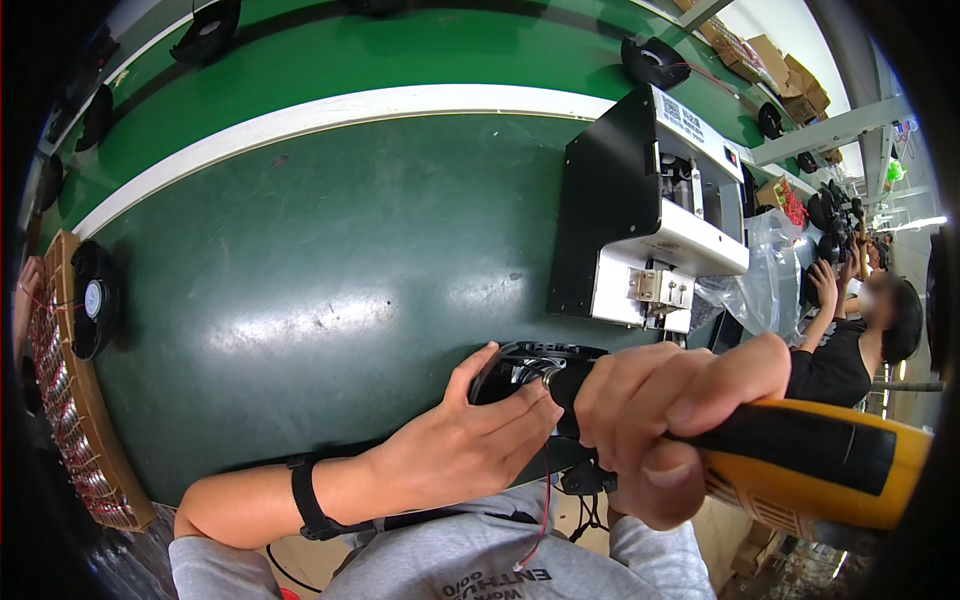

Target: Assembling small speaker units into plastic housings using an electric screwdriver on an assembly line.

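Near the front edge of the table, my left hand (pixel 475 435) grips a black round housing (pixel 540 351) with its fingers over the near side. Some metal or wiring shows inside it, and a thin red wire (pixel 547 490) hangs below. My right hand (pixel 650 400) is wrapped round a yellow and black power screwdriver (pixel 870 455), whose body extends to the right. Its dark front end points into the housing beside my left fingertips. The tip and the exact spot it meets are hidden by my hands.
A black and white bench machine (pixel 610 220) stands at the right, with a clear plastic bag (pixel 770 265) beside it. At the left are a cardboard tray (pixel 120 480) of small parts and another black housing (pixel 95 300). More housings lie on the green belt (pixel 330 50). A co-worker (pixel 845 350) sits at the right.
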{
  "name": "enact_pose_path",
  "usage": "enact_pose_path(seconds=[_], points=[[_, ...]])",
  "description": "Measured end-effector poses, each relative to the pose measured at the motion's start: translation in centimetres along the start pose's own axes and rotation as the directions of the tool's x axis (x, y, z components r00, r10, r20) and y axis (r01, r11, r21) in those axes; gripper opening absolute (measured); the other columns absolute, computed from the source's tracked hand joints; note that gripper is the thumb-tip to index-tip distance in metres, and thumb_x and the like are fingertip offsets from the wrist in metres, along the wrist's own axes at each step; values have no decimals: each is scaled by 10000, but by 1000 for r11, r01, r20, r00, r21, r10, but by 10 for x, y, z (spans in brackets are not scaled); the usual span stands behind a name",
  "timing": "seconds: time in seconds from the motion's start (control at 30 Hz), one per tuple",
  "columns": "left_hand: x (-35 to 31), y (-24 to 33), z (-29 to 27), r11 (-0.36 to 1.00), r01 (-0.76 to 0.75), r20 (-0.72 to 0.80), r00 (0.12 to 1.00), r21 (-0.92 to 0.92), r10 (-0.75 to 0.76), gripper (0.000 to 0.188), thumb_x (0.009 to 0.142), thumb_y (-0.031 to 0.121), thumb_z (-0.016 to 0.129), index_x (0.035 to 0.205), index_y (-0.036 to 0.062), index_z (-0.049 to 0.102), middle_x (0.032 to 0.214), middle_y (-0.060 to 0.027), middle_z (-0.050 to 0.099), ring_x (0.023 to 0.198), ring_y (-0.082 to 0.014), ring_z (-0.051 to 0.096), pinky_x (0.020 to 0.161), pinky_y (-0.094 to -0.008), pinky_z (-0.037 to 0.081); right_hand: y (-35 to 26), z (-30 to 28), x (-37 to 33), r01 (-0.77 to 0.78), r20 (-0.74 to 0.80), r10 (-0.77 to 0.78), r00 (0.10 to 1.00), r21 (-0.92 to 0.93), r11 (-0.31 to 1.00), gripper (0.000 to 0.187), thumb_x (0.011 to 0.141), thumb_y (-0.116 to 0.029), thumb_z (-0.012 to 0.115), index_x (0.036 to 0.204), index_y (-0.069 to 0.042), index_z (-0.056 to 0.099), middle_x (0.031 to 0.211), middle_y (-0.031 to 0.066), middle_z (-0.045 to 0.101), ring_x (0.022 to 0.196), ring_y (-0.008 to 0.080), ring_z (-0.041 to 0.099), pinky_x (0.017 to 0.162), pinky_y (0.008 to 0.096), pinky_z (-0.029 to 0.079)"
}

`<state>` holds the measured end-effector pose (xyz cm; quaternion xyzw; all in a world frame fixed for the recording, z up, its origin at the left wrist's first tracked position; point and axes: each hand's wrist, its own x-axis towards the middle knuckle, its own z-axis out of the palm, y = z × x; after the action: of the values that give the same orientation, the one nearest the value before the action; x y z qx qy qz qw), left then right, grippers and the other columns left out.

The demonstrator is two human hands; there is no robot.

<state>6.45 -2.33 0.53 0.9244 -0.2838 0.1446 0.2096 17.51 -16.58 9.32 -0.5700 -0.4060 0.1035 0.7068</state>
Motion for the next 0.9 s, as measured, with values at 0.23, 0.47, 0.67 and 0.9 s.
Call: enact_pose_path(seconds=[0.23,0.47,0.67,0.9], points=[[5,1,-1,986,49,-94,993,-156,-65,230,885,214,700,1034,47,753,1190,-33,673,1222,-179,589,1073,-647,437,1,-5,-1,-75,39,68,997,194,978,455,772,49,860,1056,-36,515,794,97,642,702,167,659,659,322,532],[-2,0,10,993,64,-126,989,-97,-76,246,850,140,704,1068,43,764,1190,-42,687,1260,-166,584,1039,-620,436,5,-5,-2,21,-85,-18,996,37,999,359,981,-187,717,1158,-50,436,610,35,522,462,152,493,477,321,447],[5,3,11,992,50,-123,990,-117,-65,479,754,160,854,1205,76,715,1220,-31,708,1185,-185,671,1008,-540,392,-50,-60,13,308,-415,-329,848,-120,944,241,1007,-109,520,1203,10,447,579,-14,392,424,109,372,419,286,367],[5,0,7,988,84,-91,991,-133,-97,437,760,170,847,1172,79,733,1199,-9,710,1199,-163,652,957,-550,433,-36,-68,21,269,-420,-270,867,-62,961,117,956,9,573,1062,19,523,538,26,452,395,107,380,410,287,391]])
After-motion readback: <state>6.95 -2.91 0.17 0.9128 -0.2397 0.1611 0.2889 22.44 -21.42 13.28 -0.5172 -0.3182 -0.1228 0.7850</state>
